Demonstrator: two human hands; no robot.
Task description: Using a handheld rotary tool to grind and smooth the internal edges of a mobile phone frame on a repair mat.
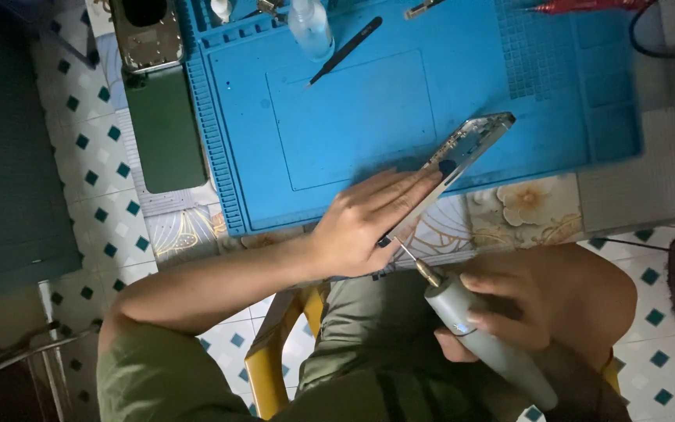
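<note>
Phone frame on mat's near edge, tweezers and bottle behind, phone left of mat
</note>
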